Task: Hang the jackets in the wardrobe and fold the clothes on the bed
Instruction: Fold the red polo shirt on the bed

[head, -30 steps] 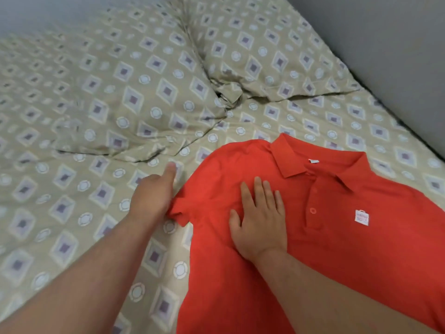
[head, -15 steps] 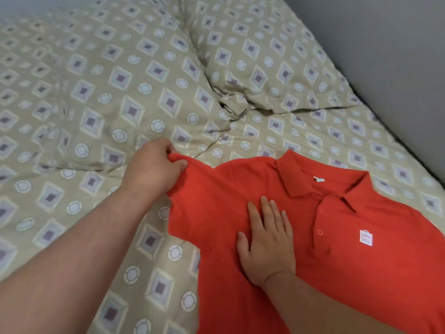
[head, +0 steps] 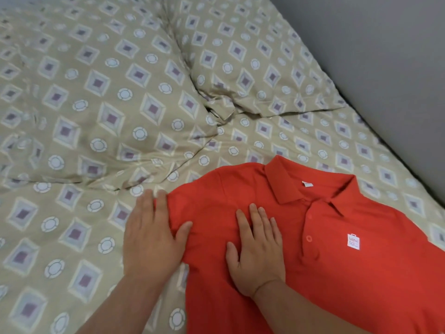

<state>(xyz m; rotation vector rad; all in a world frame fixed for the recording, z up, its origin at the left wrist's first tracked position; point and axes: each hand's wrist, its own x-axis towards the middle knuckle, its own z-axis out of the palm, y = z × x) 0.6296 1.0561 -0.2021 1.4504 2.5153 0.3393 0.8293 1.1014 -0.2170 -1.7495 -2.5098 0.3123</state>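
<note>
Neither grip holds anything. Our left hand [head: 154,239] lies flat with straight fingers across the sleeve edge of the red polo shirt [head: 337,297], thumb on the cloth and fingertips on the bed cover just beside it. Our right hand [head: 258,254] presses flat on the shirt's chest.

Under the shirt spreads the bed [head: 72,237] in a patterned beige cover, and pillows [head: 101,97] in the same print lie beyond the shirt's collar [head: 313,189]. The shirt lies front up, collar away from us, its lower part out of view. On its chest sit a small white logo patch [head: 353,241] and, beside that, a button [head: 309,238].

We judge the shirt laid out for smoothing, with no fold made yet, so the folding is left. Jackets, wardrobe and other clothes are out of view, and we cannot tell how those parts stand.
</note>
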